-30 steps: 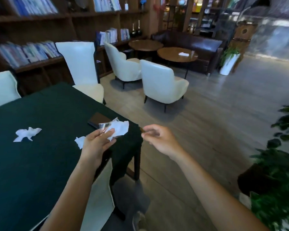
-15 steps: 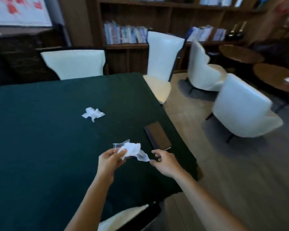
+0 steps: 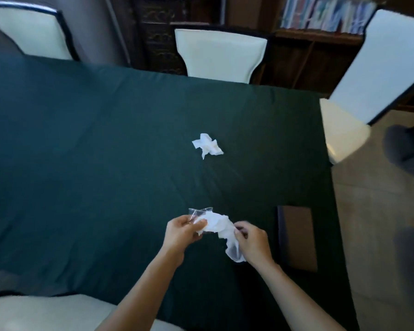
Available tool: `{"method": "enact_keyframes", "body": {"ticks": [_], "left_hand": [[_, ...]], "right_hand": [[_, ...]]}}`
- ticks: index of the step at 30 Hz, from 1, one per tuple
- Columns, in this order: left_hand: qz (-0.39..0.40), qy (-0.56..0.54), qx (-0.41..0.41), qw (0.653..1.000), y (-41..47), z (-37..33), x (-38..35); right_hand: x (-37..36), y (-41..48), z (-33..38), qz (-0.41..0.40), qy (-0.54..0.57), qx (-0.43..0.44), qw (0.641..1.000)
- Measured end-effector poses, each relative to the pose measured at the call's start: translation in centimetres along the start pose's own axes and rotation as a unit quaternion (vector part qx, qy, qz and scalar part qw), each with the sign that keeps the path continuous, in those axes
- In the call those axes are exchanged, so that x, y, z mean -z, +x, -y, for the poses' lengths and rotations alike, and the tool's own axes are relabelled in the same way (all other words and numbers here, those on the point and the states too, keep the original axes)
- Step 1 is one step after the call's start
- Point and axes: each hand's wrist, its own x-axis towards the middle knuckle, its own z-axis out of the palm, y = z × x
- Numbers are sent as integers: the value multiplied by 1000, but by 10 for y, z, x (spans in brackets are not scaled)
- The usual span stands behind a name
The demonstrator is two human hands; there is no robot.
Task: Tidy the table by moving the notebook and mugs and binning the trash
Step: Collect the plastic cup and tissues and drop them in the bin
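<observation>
Our left hand (image 3: 182, 231) pinches one end of a wad of tissue and clear wrapper (image 3: 216, 225); our right hand (image 3: 252, 242) grips the other end, fingers closed, above the counter (image 3: 81, 151). A second crumpled tissue (image 3: 207, 145) lies straight ahead of both hands, well apart. The notebook (image 3: 298, 237) lies just right of our right hand, long axis running away from us. No bin or mugs show.

Green table (image 3: 93, 151) lies open around crumpled tissue (image 3: 207, 145); notebook (image 3: 298, 237) right.
</observation>
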Motion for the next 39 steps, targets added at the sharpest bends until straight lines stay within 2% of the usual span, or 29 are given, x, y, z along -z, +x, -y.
{"method": "enact_keyframes", "body": {"ticks": [2,4,6,9,11,16,21,25,28,29,30,32,33,34,36,38,39], "left_hand": [[-52,-6,6,999,16,-3,-5],[-93,-1,13,996,32,-7,-13],[-98,2,17,995,44,-14,-25],[-60,0,19,998,59,-30,-45],[-40,-17,17,999,69,-39,-54],[25,-91,12,995,91,-51,-57],[68,-192,39,978,104,-55,-48],[18,-163,43,986,119,-61,-42],[-41,-176,55,982,131,-66,-29],[-59,-179,58,980,133,-70,-24],[-74,-179,60,979,135,-72,-18],[-93,-175,60,978,134,-76,-9],[-96,-174,57,978,132,-77,-5],[-97,-173,53,979,128,-77,-1],[-92,-172,43,980,120,-79,6],[-88,-170,37,981,111,-81,15],[-87,-167,33,982,107,-82,21]], "right_hand": [[9,18,16,-58,136,-19,989],[16,34,33,-73,251,-3,965],[20,49,51,-33,315,28,948],[20,73,74,53,335,39,940],[16,89,82,76,292,57,952],[9,131,90,49,245,113,962],[8,166,100,127,214,122,961],[8,188,108,220,141,173,950],[10,216,120,303,127,200,923],[10,227,125,295,121,207,925],[7,239,130,247,101,221,938],[-3,263,139,88,3,267,960],[-8,272,145,34,-75,285,955],[-12,280,149,17,-152,300,942],[-16,297,151,44,-283,294,912],[-14,306,153,86,-337,263,900],[-10,305,157,100,-327,247,906]]}}
